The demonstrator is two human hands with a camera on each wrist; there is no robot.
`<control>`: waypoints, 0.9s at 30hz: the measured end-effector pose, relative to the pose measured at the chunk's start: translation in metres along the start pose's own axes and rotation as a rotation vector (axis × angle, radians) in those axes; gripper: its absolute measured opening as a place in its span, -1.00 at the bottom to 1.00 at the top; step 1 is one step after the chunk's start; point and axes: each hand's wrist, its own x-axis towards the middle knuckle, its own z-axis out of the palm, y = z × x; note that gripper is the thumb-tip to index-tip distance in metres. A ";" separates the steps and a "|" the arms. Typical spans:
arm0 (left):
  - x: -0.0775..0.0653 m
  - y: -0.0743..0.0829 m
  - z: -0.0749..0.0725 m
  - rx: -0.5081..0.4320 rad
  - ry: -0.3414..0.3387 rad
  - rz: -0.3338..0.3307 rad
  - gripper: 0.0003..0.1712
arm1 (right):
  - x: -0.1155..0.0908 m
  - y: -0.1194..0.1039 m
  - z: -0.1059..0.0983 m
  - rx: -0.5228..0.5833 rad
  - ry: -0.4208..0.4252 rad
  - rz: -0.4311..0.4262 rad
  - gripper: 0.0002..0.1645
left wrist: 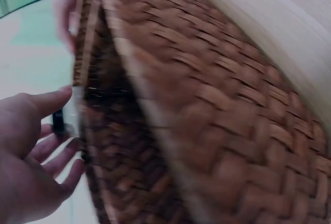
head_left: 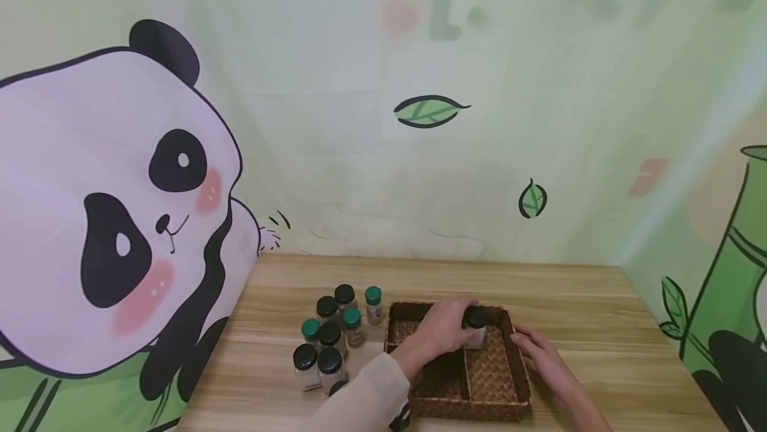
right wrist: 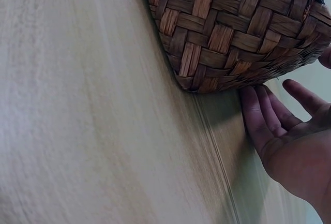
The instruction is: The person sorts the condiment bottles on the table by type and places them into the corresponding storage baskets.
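Observation:
In the head view my left hand (head_left: 442, 327) is over a brown woven basket (head_left: 473, 409) with divided compartments. Its thumb and fingers hold a small clear jar with a black lid (head_left: 475, 329) in the right-hand compartment, near the back. Behind the basket's edge in the left wrist view, the jar's dark lid (left wrist: 58, 122) shows between thumb and fingers. My right hand (head_left: 544, 357) is at the basket's outer right side. In the right wrist view its fairly straight fingers (right wrist: 257, 111) touch the lower side of the basket (right wrist: 222, 32).
Left of the basket several jars stand grouped on the wooden table (head_left: 240, 379), some with black lids, such as one jar (head_left: 307, 369), others with green caps. One green-capped jar (head_left: 374, 305) stands by the basket's back left corner. A panda-printed cloth (head_left: 329, 172) hangs behind.

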 end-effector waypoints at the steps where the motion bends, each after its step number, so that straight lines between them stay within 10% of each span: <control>1: -0.001 0.001 -0.004 -0.011 -0.010 0.002 -0.34 | -0.001 0.000 0.000 0.001 -0.001 0.000 -0.17; 8: -0.019 0.001 -0.056 -0.137 -0.062 0.017 -0.19 | -0.002 0.000 0.000 0.014 0.000 0.003 -0.16; 16: -0.062 -0.033 -0.118 -0.198 -0.014 -0.001 -0.17 | -0.001 0.000 0.000 0.040 -0.013 0.011 -0.13; 27: -0.125 -0.082 -0.151 -0.148 -0.045 0.070 -0.20 | -0.001 0.001 -0.001 0.057 -0.001 0.019 -0.12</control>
